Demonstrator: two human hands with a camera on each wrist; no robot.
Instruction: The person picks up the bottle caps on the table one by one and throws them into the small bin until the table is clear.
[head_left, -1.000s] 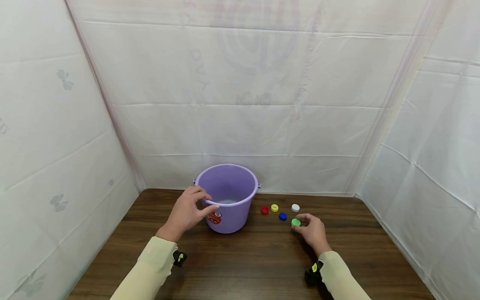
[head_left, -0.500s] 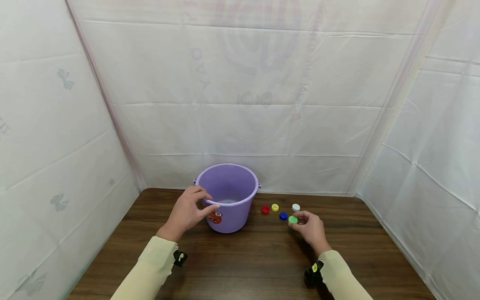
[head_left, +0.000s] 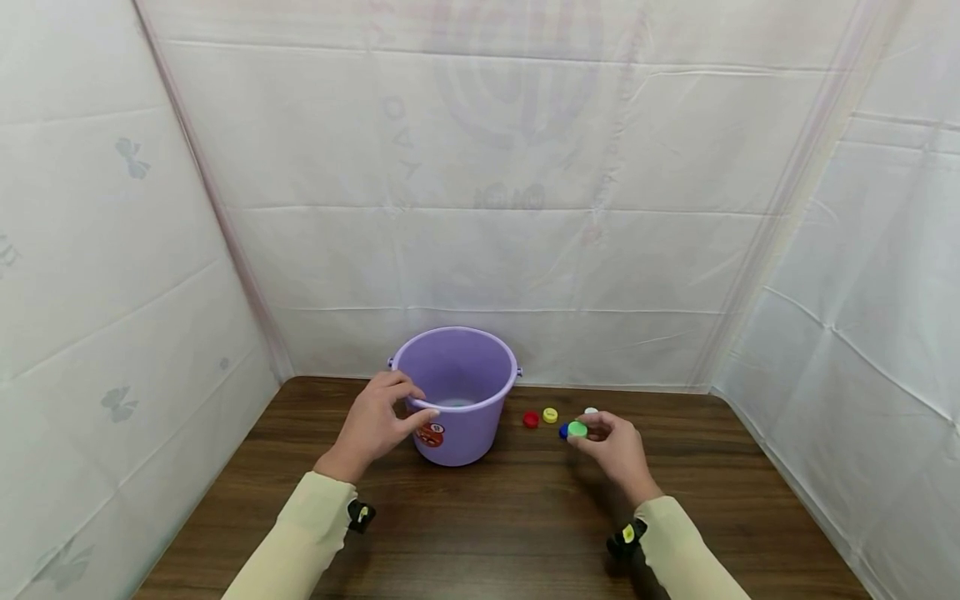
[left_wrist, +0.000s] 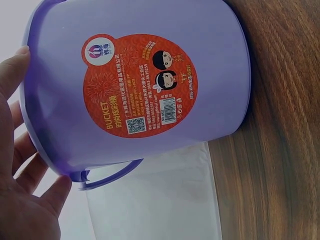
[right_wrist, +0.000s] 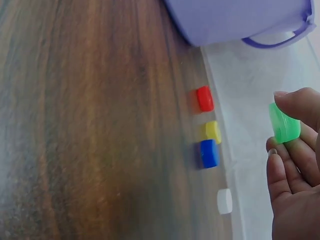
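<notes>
A purple bucket point(head_left: 480, 425) stands upright toward the back of the wooden table. My left hand point(head_left: 372, 422) holds its near-left rim, fingers over the edge and thumb outside. The red label point(left_wrist: 140, 85) on its wall faces the left wrist camera. Between thumb and fingers, my right hand point(head_left: 619, 454) pinches a green bottle cap point(right_wrist: 285, 123), raised above the table. Just beyond it lies a blue cap point(right_wrist: 209, 153), partly covered by the green one in the head view. A white cap point(right_wrist: 224, 201) is mostly hidden there behind my right fingers.
A red cap point(head_left: 531, 419) and a yellow cap point(head_left: 550, 415) lie right of the bucket. Pale sheeting point(head_left: 480, 250) hangs around the brown table point(head_left: 480, 533) at the back and both sides. The bucket's handle point(left_wrist: 115, 176) hangs at its far side.
My right hand has lifted the green cap and carried it left and slightly away from me, now overlapping the blue cap. My left hand and the bucket have stayed put.
</notes>
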